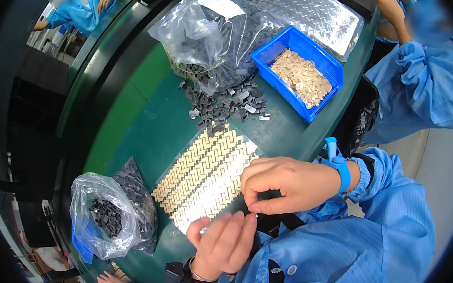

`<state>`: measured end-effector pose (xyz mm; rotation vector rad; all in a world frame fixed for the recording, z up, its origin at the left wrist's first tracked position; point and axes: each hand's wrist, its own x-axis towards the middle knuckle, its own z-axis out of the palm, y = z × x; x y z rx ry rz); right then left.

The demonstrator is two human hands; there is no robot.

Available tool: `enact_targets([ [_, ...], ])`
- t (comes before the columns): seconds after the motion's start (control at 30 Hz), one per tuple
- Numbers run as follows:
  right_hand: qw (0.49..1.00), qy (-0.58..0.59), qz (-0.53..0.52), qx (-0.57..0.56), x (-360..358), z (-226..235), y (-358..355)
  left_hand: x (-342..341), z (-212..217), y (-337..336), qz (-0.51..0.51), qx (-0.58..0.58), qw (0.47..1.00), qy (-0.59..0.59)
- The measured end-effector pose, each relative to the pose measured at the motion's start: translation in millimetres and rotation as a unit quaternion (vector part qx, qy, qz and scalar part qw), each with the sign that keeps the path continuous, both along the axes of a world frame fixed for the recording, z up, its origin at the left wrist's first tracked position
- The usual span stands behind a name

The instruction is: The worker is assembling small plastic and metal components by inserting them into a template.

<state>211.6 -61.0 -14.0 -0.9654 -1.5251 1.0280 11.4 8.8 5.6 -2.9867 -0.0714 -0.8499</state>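
My right hand (pixel 293 185), with a blue strap at the wrist, pinches thumb and forefinger together; what lies between them is too small to make out. Just below it, my left hand (pixel 225 244) is closed with curled fingers, and a small pale piece (pixel 204 229) shows by its thumb. Both hands meet over the near edge of a clear sheet (pixel 191 213) that lies flat on the green table. Small tan pieces (pixel 195 163) cover the sheet in slanted zigzag rows. Glare whitens part of it.
Loose dark grey parts (pixel 224 104) spill from a large clear bag (pixel 192 37). A blue bin (pixel 267 65) holds tan chips, with a packed tray (pixel 321 16) behind. Another open bag (pixel 81 199) stands left. Co-workers' hands show at lower left (pixel 111 282) and upper right (pixel 390 9).
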Motion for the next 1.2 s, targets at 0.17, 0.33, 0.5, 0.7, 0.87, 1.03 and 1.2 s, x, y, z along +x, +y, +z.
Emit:
enact_targets([
  [0.17,0.976,-0.067,-0.200,0.050,-1,-6,-2,26,-9,19,0.100,-0.170,0.978,-0.061],
  [0.33,0.956,0.020,-0.292,0.024,2,-7,-8,53,-21,79,0.150,-0.222,0.962,-0.057],
  [0.5,0.953,0.011,-0.301,0.039,1,-12,-14,79,-44,98,0.182,-0.251,0.951,-0.018],
  [0.7,0.953,0.023,-0.301,0.037,5,-16,-17,84,-52,96,0.197,-0.283,0.939,-0.001],
  [0.87,0.948,0.016,-0.312,0.070,2,-17,-16,66,-32,82,0.201,-0.368,0.906,-0.055],
  [1.03,0.932,0.011,-0.334,0.139,-14,-13,-12,33,3,35,0.133,-0.697,0.702,-0.066],
  [1.2,0.927,0.001,-0.295,0.230,-36,-15,-6,13,2,-1,0.014,-0.888,0.433,-0.155],
])
